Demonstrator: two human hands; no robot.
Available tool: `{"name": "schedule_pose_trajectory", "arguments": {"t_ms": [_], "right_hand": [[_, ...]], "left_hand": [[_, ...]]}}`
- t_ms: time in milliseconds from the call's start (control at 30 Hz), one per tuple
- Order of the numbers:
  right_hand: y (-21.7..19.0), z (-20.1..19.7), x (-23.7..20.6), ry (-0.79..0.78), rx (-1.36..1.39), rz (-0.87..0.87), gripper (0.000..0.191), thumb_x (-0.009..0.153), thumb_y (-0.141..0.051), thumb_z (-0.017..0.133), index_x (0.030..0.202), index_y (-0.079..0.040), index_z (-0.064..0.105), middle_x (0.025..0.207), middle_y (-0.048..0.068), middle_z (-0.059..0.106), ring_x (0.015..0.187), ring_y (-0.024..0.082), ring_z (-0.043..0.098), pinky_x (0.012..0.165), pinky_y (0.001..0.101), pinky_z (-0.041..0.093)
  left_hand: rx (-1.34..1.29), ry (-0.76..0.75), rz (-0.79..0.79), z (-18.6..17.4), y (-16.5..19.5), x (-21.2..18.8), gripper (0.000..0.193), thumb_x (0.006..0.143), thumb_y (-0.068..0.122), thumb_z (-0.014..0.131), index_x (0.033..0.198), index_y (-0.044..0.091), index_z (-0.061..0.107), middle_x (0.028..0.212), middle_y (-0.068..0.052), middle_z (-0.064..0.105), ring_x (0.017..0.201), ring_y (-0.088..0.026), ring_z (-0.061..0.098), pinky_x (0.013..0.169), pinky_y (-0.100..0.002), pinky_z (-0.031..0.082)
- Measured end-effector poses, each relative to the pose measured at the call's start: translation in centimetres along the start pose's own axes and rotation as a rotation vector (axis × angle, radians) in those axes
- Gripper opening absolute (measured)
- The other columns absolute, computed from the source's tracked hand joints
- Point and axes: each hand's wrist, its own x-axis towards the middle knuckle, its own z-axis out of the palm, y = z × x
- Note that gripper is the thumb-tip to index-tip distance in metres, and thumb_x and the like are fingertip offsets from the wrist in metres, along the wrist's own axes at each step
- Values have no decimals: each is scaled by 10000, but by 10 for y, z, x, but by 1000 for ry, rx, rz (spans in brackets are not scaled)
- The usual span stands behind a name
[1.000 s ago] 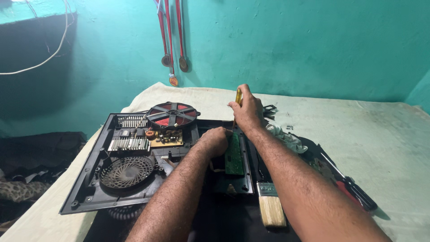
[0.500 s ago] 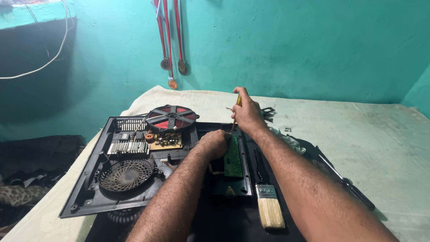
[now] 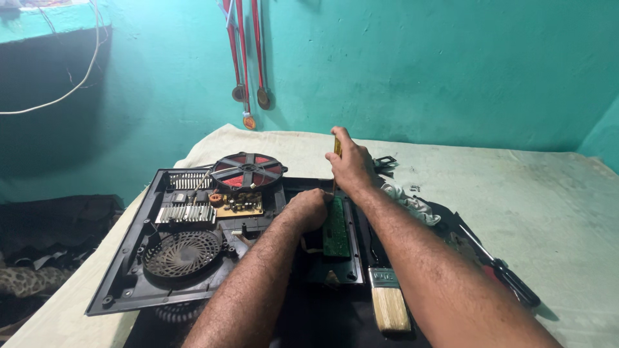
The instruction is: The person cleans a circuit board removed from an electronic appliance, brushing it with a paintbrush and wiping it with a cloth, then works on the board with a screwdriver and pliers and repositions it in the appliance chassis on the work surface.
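An opened black appliance base (image 3: 122, 270) lies on the cloth-covered table, with a round fan (image 3: 182, 252), a finned heat sink (image 3: 186, 214), a red coil disc (image 3: 248, 170) and a small circuit board (image 3: 238, 203) inside. A green circuit board (image 3: 336, 229) sits in a black frame to its right. My left hand (image 3: 308, 207) is closed and rests on the left edge of that green board. My right hand (image 3: 351, 165) grips a yellow-handled screwdriver (image 3: 336, 145) held upright, its tip down at the board's far end.
A paint brush (image 3: 389, 301) lies near my right forearm. A white cloth (image 3: 408, 201) and a black-handled tool (image 3: 506, 276) lie to the right. Medals on red ribbons (image 3: 248, 96) hang on the green wall. Dark bundles (image 3: 45, 238) sit left of the table.
My right hand with the screwdriver has shifted slightly down and toward the green board. The left hand stays on the board's edge.
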Motion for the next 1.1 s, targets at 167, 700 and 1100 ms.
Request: {"name": "schedule_pose_trajectory", "arguments": {"t_ms": [167,700,1100], "right_hand": [[9,-5,-1,-94,167,139,438,968,-110,605,1362,-199,436,875,139,736,770,258,767,656,431,611],[-4,-6,-3,-77,217,194,379,984,-73,611,1318,-202,488,838,89,725,683,184,741,580,374,607],[1,6,-4,91,0,88,446,933,-125,711,1314,-196,491,1002,199,749,963,384,749,761,498,611]], "left_hand": [[23,15,32,0,-1,0,484,1023,143,524,1431,394,593,1347,-47,677,1244,-217,653,1102,-430,521],[-3,16,29,0,-1,-1,482,1012,132,524,1398,404,619,1338,-50,683,1233,-227,661,1089,-428,526],[-2,29,48,0,-2,-3,440,1020,166,521,1382,387,637,1335,-61,689,1232,-238,665,1087,-433,527]]}}
